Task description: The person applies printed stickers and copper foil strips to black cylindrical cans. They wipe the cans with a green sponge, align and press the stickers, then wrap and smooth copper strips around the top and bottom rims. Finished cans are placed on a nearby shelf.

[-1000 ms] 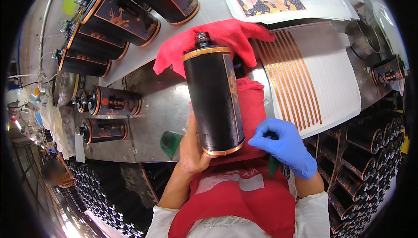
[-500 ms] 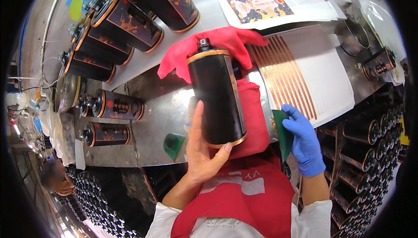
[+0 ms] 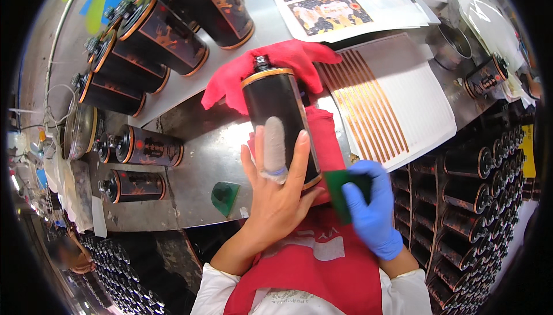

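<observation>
black cylindrical bottle with copper rims (image 3: 280, 125) lies on a red cloth (image 3: 271, 73) on the steel bench (image 3: 196, 159). left hand (image 3: 276, 194) presses flat on it, grip wide; blue-gloved right hand (image 3: 371, 211) pinches a green squeegee card (image 3: 340, 191) beside its base, seemingly a smoothing step.

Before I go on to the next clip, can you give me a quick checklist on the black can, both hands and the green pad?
1. Left hand steadies the black can: ok, palm and fingers on it.
2. Can rests on the red cloth: ok.
3. Right hand, in a blue glove, holds the green pad: ok.
4. Pad touching the can's lower rim: cannot tell.
5. Gold-striped sheet lies apart from the can: ok.
</observation>
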Available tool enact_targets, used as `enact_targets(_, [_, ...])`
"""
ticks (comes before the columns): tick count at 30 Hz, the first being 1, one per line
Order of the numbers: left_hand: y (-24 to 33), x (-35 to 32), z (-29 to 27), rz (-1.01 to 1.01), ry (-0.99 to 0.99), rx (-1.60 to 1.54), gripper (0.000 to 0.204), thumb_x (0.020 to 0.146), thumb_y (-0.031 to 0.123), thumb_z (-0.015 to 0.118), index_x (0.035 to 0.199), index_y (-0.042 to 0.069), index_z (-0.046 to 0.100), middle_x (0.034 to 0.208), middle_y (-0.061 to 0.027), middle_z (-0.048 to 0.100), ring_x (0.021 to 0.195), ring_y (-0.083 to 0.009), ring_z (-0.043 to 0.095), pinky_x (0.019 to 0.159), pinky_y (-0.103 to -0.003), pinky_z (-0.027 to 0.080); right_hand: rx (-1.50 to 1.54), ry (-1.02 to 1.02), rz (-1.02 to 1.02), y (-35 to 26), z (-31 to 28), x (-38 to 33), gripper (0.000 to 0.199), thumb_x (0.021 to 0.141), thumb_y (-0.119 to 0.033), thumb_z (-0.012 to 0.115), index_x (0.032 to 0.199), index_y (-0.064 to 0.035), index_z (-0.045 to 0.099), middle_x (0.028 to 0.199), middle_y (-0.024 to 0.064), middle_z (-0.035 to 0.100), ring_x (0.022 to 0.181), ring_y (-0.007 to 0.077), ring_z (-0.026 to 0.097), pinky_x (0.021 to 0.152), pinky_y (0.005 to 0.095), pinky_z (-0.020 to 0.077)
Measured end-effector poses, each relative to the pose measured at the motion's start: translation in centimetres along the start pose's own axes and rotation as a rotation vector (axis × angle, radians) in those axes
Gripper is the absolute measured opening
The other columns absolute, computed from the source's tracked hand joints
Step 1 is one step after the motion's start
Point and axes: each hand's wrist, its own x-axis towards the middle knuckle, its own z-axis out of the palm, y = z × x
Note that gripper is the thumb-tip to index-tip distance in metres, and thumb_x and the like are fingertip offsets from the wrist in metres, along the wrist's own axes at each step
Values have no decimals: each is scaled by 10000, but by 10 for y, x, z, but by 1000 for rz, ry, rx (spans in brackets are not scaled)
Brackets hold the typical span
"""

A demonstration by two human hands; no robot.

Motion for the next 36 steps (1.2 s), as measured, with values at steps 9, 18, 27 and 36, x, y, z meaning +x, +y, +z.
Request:
enact_targets(9, [-57, -34, 31, -78, 56, -509, 1083, 689, 11, 739, 1422, -26, -57, 1300, -227, 434, 1094, -289, 548, 893, -341, 439, -96, -107, 28, 35, 2, 8, 241, 850, -43, 571, 1078, -19, 497, 1007, 107, 538, 949, 194, 545, 843, 292, 432])
enact_targets(18, [-34, -30, 19, -213, 126, -162, 1047, 637, 314, 787, 1387, -76, 169, 1285, -305, 389, 1234, -468, 322, 1068, -565, 49, -103, -77, 12, 24, -6, 9, 264, 831, -14, 567, 1085, -22, 497, 1019, 120, 534, 934, 218, 549, 840, 308, 437])
enact_targets(27, [-46, -34, 37, -357, -23, -768, 1104, 711, 121, 764, 1405, -44, -78, 1357, -237, 347, 1250, -336, 384, 1037, -455, 283, -176, -73, 3, 31, 2, 4, 249, 848, -53, 573, 1079, -19, 486, 1013, 146, 523, 942, 259, 545, 840, 320, 429])
enact_targets(36, [-12, -24, 10, 134, 33, 203, 1077, 584, 11, 715, 1423, -53, 42, 1422, -275, 252, 1326, -452, 228, 1103, -424, 108, -116, -193, -147, 5, 15, -1, 274, 828, -36, 578, 1091, -30, 499, 1048, 162, 528, 949, 298, 562, 834, 343, 447])
